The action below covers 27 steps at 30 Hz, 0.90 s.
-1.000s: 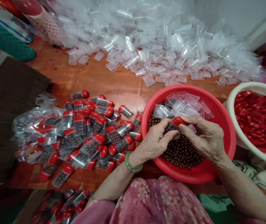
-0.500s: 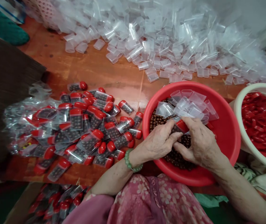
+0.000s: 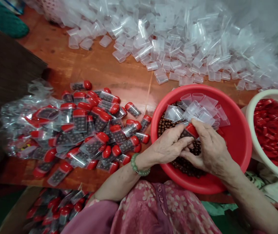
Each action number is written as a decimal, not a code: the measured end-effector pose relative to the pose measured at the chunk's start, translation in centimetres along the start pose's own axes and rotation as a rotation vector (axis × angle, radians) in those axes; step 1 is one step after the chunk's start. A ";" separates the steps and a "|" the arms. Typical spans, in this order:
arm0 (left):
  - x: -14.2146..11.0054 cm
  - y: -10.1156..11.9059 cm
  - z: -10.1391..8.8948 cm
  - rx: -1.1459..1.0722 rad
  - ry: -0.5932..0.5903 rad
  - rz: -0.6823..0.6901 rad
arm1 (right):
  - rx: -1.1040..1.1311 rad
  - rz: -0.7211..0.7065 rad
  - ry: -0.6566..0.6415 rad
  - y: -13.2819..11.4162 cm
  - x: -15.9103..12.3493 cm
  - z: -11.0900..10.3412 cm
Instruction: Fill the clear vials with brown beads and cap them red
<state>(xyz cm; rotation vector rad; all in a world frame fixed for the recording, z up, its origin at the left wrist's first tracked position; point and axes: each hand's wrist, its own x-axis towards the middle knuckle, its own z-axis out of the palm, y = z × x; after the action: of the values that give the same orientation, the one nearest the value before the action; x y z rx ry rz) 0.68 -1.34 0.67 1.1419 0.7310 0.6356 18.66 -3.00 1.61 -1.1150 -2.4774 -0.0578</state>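
Note:
Over the red basin (image 3: 238, 139), my left hand (image 3: 169, 146) and my right hand (image 3: 210, 149) meet around one small clear case with a red cap (image 3: 191, 130). The left fingers pinch its clear body. The right fingers close on the capped end, and part of the case is hidden behind them. Dark brown beads (image 3: 165, 125) lie in the basin beneath my hands. Clear flat plastic sleeves (image 3: 199, 109) rest in the basin just beyond my fingertips. A green bead bracelet (image 3: 139, 167) circles my left wrist.
Many red-capped bead cases (image 3: 100, 120) are heaped on the wooden table (image 3: 80, 71) at left, beside a clear plastic bag (image 3: 14, 113). A large pile of clear sleeves (image 3: 165, 42) spreads along the back. At right stands a white bucket (image 3: 249, 126) of red caps (image 3: 272, 133). More cases (image 3: 58, 208) lie below the table edge.
The view has shifted slightly. The red cap of the case shows more clearly as my right index finger moves a little off it. Both hands stay over the basin with the same case.

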 end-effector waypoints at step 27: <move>-5.6 1.1 -1.9 0.288 0.385 0.214 | 0.140 0.038 -0.088 0.2 -0.3 -0.8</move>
<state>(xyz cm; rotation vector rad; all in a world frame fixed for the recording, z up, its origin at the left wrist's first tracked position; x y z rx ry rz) -4.33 -4.30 2.30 1.3924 1.0614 0.9691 19.27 -3.29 2.18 -1.1260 -2.4926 0.1766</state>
